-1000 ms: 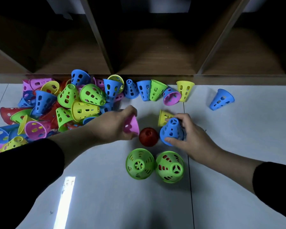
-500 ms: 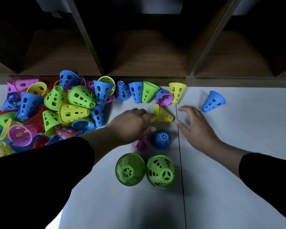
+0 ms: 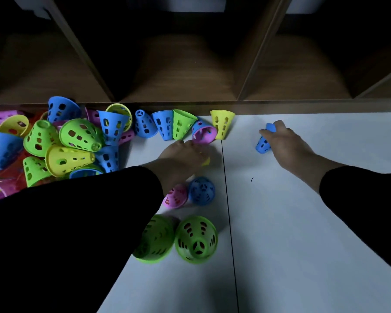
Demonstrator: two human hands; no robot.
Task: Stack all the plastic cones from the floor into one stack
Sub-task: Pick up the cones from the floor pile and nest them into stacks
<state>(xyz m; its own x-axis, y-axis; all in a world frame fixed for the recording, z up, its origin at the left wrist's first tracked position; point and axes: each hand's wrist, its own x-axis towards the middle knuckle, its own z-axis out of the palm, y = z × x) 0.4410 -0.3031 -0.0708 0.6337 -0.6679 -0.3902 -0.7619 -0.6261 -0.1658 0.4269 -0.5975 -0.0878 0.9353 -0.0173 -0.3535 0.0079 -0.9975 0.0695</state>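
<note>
Since half a second ago your right hand [image 3: 287, 145] has moved out to the lone blue cone [image 3: 262, 144] on the right, and its fingers now close around it on the floor [image 3: 303, 222]. Your left hand [image 3: 183, 157] covers a yellow cone [image 3: 206, 161]; whether it grips it I cannot tell. Near you stand a pink cone [image 3: 175, 196], a blue one [image 3: 201, 190] and two green ones [image 3: 196, 239]. At the left lies the big pile [image 3: 61, 141], against the wooden shelf [image 3: 167, 86].

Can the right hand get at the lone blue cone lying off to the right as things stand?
Probably yes: the right hand is already on the lone blue cone, fingers curled over it, with bare floor around it.
</note>
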